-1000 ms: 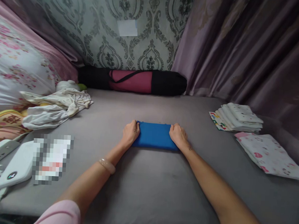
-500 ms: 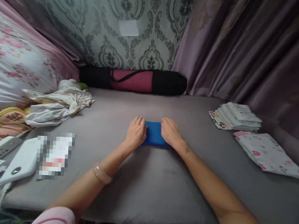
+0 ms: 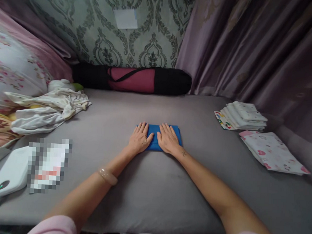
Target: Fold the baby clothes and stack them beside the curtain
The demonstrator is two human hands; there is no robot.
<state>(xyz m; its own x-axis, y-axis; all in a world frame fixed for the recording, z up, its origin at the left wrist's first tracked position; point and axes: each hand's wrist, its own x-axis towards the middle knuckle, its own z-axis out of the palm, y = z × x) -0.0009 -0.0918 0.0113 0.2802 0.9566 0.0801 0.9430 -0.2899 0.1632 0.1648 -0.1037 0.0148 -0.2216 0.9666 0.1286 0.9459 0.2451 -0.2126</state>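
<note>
A folded blue cloth lies flat on the grey bed sheet in front of me. My left hand rests palm down on its left part, fingers stretched forward and thumb apart. On the right part lies my right hand, also flat, with its fingers extended. Between the two thumbs a strip of the blue cloth shows. The palms hide much of the rest of it.
At right are a stack of folded white cloths and a folded pink-patterned cloth. A black and maroon long bag lies along the wall. Crumpled cloth, a white power bank and a blurred-out packet are at left.
Both hands have gone from gripping the blue cloth's sides to lying flat on top of it. The view has shifted slightly.
</note>
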